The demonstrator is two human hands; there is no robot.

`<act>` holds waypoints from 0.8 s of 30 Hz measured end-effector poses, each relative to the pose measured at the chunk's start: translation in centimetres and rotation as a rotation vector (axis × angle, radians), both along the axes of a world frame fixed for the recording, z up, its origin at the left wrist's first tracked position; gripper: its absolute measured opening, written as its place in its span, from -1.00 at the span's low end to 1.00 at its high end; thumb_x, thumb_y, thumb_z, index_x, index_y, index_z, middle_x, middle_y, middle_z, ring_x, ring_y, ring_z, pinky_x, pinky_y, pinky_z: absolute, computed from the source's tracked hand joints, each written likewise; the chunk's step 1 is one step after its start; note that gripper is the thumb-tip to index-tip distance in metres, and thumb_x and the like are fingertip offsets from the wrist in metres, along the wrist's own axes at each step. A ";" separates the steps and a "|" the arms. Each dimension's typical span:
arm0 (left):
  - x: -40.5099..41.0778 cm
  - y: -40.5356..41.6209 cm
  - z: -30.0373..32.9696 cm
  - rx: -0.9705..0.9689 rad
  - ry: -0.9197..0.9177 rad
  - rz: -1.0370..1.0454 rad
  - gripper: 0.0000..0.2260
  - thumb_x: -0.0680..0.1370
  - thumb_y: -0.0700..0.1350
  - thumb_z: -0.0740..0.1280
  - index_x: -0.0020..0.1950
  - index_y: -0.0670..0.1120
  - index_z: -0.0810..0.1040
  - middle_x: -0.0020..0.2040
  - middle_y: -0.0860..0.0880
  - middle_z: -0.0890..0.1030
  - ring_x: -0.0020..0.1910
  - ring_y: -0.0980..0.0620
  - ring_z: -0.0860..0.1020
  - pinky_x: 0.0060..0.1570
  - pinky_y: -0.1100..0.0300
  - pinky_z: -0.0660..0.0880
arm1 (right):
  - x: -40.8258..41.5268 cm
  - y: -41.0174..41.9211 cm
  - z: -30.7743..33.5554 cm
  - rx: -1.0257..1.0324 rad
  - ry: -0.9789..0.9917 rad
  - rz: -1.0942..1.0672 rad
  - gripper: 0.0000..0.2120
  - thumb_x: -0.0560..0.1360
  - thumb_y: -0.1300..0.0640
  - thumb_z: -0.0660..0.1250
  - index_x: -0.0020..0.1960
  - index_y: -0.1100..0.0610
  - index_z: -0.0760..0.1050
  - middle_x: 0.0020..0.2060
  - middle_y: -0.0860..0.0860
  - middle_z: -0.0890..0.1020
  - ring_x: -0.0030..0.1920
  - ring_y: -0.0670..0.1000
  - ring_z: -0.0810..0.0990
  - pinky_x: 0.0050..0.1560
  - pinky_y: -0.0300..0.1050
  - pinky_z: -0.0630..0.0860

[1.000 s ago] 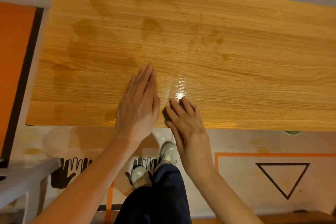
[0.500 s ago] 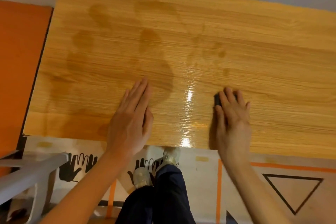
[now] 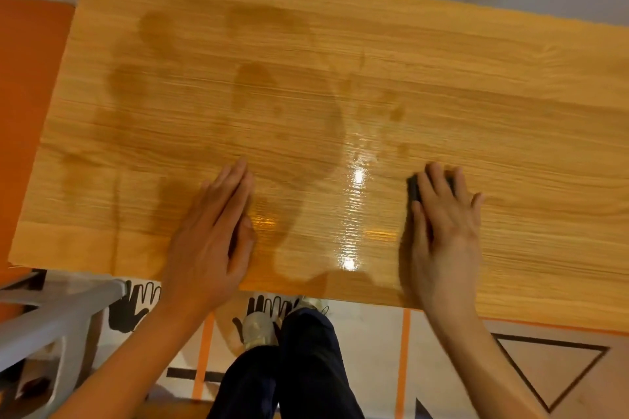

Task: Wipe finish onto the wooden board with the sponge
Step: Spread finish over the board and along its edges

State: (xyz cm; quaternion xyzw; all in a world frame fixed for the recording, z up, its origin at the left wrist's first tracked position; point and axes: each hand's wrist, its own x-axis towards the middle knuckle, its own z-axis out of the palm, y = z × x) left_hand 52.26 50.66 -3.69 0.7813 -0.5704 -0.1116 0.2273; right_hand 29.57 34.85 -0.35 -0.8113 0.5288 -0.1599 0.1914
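Observation:
A large wooden board (image 3: 476, 105) with pale grain fills most of the head view. Darker wet patches cover its left and middle, and a glossy wet streak runs down near the centre. My left hand (image 3: 211, 235) lies flat on the board near its front edge, fingers together and holding nothing. My right hand (image 3: 446, 228) presses down on a dark sponge (image 3: 413, 188), of which only a corner shows under the fingers, right of the glossy streak.
Below the board's front edge lies a floor mat (image 3: 561, 364) with black handprints, orange lines and a triangle outline. My legs and shoes (image 3: 258, 326) stand at the bottom centre. A grey metal frame (image 3: 58, 313) sits at the lower left, an orange surface (image 3: 30, 78) at far left.
My right hand has slid the sponge to the right along the board, away from my left hand, leaving a glossy wet band. My left hand has stayed flat in about the same place.

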 end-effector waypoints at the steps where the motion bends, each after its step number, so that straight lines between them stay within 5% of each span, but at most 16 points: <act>1: 0.0 0.0 0.0 -0.009 0.003 0.008 -0.54 0.68 -0.12 0.11 0.57 -0.25 0.26 0.61 -0.16 0.25 0.61 -0.10 0.19 0.58 -0.06 0.16 | 1.4 0.5 -0.1 -0.015 -0.006 -0.016 -0.63 0.62 0.21 0.17 0.42 0.17 0.42 0.44 0.06 0.39 0.53 0.08 0.18 0.57 -0.01 -0.11; 6: -0.2 -0.1 0.1 -0.005 0.023 0.029 -0.55 0.68 -0.13 0.12 0.56 -0.24 0.29 0.60 -0.13 0.27 0.61 -0.06 0.20 0.58 0.00 0.15 | 11.3 3.2 -1.9 -0.114 -0.025 0.305 -0.53 0.44 0.33 0.46 0.32 0.14 0.51 0.36 0.07 0.49 0.46 0.12 0.33 0.53 0.08 0.13; 9: -0.2 -0.2 0.7 0.031 0.062 0.045 -0.54 0.67 -0.11 0.13 0.57 -0.21 0.29 0.60 -0.07 0.26 0.62 0.05 0.16 0.60 0.08 0.10 | 9.2 1.2 -1.8 -0.066 -0.031 0.458 -0.58 0.52 0.25 0.40 0.36 0.13 0.49 0.39 0.05 0.47 0.49 0.09 0.28 0.55 0.08 0.03; 12: -0.3 -0.1 1.1 0.048 0.096 0.056 -0.53 0.67 -0.09 0.13 0.57 -0.20 0.29 0.61 -0.04 0.25 0.62 0.12 0.13 0.60 0.16 0.04 | 1.7 -1.8 -0.8 0.022 -0.085 0.307 -0.67 0.61 0.19 0.24 0.37 0.13 0.48 0.41 0.03 0.44 0.52 0.07 0.21 0.56 0.05 -0.10; 17: -0.2 -0.3 1.8 0.051 0.215 0.109 -0.55 0.68 -0.11 0.15 0.58 -0.12 0.30 0.60 0.20 0.20 0.59 0.27 0.12 0.56 0.15 0.10 | -1.3 -3.0 -0.1 0.052 -0.200 -0.065 -0.69 0.59 0.29 0.26 0.32 0.20 0.51 0.37 0.08 0.49 0.50 0.11 0.25 0.54 0.15 0.01; 21: 1.4 -3.2 1.7 0.035 0.161 0.078 -0.55 0.70 -0.07 0.11 0.58 -0.17 0.28 0.61 0.01 0.25 0.61 0.14 0.16 0.59 0.02 0.12 | 8.4 0.0 -2.1 -0.091 -0.162 0.172 -0.65 0.43 0.43 0.42 0.19 0.25 0.59 0.25 0.14 0.59 0.37 0.19 0.42 0.46 0.15 0.24; 24: 2.9 -6.5 1.5 -0.014 0.106 0.068 -0.57 0.69 -0.19 0.14 0.56 -0.24 0.31 0.59 -0.11 0.30 0.60 0.01 0.22 0.57 -0.11 0.17 | 13.2 1.4 -2.7 -0.131 -0.145 0.344 -0.55 0.35 0.40 0.51 0.22 0.24 0.58 0.26 0.15 0.58 0.38 0.20 0.44 0.46 0.13 0.23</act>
